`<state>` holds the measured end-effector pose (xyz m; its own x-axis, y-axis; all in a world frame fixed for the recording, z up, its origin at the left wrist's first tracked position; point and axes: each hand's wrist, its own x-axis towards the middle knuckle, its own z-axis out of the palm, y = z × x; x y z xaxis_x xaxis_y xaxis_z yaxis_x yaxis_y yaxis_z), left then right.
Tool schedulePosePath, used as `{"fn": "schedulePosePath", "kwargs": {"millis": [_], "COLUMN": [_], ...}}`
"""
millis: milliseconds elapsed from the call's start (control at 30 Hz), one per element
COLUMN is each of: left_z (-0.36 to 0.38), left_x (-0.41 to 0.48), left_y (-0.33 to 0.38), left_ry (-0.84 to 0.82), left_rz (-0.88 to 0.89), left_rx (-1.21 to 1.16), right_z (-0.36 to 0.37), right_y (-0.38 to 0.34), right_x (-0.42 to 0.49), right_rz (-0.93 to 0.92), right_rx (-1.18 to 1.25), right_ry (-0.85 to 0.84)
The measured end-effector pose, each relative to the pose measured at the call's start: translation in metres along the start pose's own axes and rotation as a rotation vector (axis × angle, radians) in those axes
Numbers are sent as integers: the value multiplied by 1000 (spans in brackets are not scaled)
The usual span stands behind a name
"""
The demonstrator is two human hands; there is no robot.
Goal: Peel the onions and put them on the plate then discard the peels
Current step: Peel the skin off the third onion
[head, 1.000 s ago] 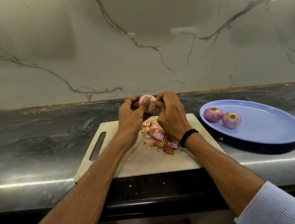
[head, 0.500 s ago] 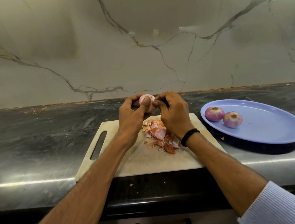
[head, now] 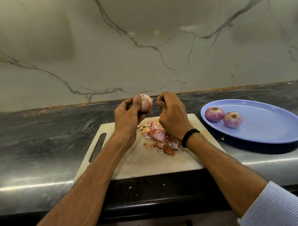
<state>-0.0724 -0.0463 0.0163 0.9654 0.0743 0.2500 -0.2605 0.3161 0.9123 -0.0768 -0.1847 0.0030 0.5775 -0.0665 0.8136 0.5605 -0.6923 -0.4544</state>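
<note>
Left hand (head: 126, 113) grips an onion (head: 145, 102) over the cutting board's (head: 147, 164) far edge — right hand (head: 172, 115) curled just beside it — peels (head: 158, 136) heaped beneath, two peeled onions (head: 214, 114) (head: 232, 119) on the plate (head: 268, 124).

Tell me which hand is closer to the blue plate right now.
Right. The right hand is above the right side of the cutting board, just left of the plate; the left hand is farther left, gripping the onion.

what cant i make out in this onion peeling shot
Head view only:
- Whether the right hand holds anything: its curled fingers hide it.
- Near side of the held onion: the left hand covers it.
- Right rim of the plate: cut by the frame edge.
</note>
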Motion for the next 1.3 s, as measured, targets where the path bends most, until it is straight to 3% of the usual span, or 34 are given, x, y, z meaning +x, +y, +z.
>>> {"fn": "schedulePosePath", "kwargs": {"millis": [400,667,1300], "left_z": [0,1,4], "left_x": [-5,-4,-6], "left_y": [3,4,7], "left_ry": [-33,-46,-3], "left_rz": [19,-27,-79], "left_rx": [18,-31,-87], "right_z": [-4,-7,-7], "right_y": [-3,-6,-1], "right_x": [0,-2,-2], "right_rz": [-141,-240,-263], "right_rx": [-20,-51,-113], "right_ry": [-17,78,19]}}
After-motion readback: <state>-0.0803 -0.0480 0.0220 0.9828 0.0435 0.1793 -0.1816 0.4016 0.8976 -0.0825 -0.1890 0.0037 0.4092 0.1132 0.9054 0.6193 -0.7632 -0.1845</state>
